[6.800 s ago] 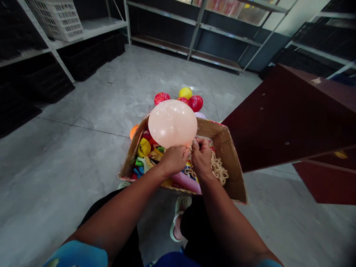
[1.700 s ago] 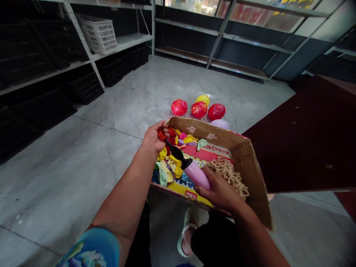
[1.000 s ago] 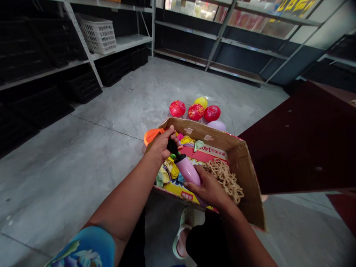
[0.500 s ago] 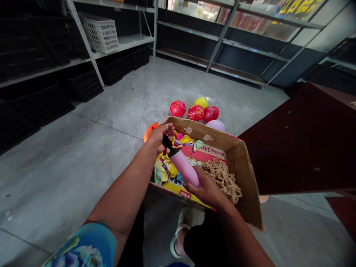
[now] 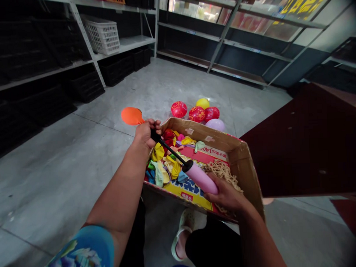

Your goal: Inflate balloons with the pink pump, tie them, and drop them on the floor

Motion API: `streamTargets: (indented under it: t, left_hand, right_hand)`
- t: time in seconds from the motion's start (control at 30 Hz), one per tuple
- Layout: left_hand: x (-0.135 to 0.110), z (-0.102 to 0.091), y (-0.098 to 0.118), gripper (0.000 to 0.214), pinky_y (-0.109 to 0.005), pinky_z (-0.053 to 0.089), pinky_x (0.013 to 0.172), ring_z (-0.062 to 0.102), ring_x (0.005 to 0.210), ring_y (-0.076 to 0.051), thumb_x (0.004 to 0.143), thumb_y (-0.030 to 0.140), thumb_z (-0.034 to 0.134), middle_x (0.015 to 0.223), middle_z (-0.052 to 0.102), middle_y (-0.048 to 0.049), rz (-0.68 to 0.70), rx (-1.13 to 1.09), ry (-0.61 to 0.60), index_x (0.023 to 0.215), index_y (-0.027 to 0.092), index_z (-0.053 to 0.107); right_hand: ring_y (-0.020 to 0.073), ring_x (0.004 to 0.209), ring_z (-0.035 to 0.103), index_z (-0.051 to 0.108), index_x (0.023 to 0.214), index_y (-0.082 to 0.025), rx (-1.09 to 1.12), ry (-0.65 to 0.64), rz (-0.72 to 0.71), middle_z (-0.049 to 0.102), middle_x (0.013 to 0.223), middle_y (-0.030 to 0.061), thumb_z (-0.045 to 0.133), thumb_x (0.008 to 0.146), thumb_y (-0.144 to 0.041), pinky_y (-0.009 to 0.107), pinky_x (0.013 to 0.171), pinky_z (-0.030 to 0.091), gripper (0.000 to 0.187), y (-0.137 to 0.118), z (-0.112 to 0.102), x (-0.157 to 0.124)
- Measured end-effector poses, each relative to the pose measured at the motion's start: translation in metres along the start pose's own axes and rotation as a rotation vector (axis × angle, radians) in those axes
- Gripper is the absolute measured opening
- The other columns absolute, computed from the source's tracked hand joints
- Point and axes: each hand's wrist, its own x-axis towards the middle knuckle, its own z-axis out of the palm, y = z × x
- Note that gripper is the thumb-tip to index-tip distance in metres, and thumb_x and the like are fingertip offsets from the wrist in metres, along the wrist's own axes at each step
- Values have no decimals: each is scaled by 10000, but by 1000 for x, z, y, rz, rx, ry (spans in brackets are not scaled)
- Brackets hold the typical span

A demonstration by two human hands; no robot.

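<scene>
My left hand (image 5: pixel 145 132) is closed around the black front end of a hand pump, where an orange balloon (image 5: pixel 131 115) sticks out to the left, partly filled. My right hand (image 5: pixel 227 194) grips the pink barrel of the pump (image 5: pixel 200 178), whose thin black rod is drawn out between the two hands. Both hands hover over an open cardboard box (image 5: pixel 249 170) on my lap. Inside the box lie several limp coloured balloons (image 5: pixel 164 165) and a heap of beige string (image 5: pixel 223 169).
Inflated red, yellow and pale purple balloons (image 5: pixel 199 111) rest on the grey concrete floor beyond the box. A dark red board (image 5: pixel 307 144) stands at the right. Metal shelving with a white basket (image 5: pixel 101 33) and black crates lines the left and back walls.
The peach balloon I was tying is gone from my hands. I took up the pump with an orange balloon on it; the hands have now pulled apart, the rod is extended and the balloon has grown.
</scene>
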Motion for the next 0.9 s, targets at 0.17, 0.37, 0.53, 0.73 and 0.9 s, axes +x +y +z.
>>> streamTargets:
  t: [0.17,0.37,0.53,0.73,0.9]
  left_hand:
    - [-4,8,-15,199,-172,270,360,372,378,-73,561,-12,386,497,419,14,-49,8,-80,587,182,350]
    - [-16,14,-38,204,-181,277,364,357,375,-71,570,-10,406,481,374,28,-112,48,-168,571,182,337]
    - [-25,19,-40,208,-182,282,364,349,374,-66,593,-10,416,489,368,32,-105,54,-200,574,182,339]
    - [-19,14,-17,213,-180,266,366,334,369,-62,613,-20,385,489,351,39,-10,7,-165,585,182,322]
    - [-14,10,-7,204,-182,267,370,348,382,-67,615,-7,384,500,358,41,50,-27,-172,600,185,318]
  right_hand:
    - [210,768,579,571,1042,-171,-8,87,5,644,932,62,660,717,-452,296,662,434,439,-19,19,16]
    - [207,726,580,550,1074,-154,-6,168,49,656,913,82,651,725,-482,280,603,400,489,-41,34,29]
    - [196,727,580,537,1067,-169,19,190,35,653,897,64,661,718,-429,266,603,394,453,-43,37,30]
    - [156,680,540,554,939,-178,16,102,8,616,814,5,656,697,-320,242,599,391,298,-26,20,20]
    - [167,739,557,571,976,-178,76,-2,12,626,863,11,614,719,-293,247,645,417,285,-3,11,11]
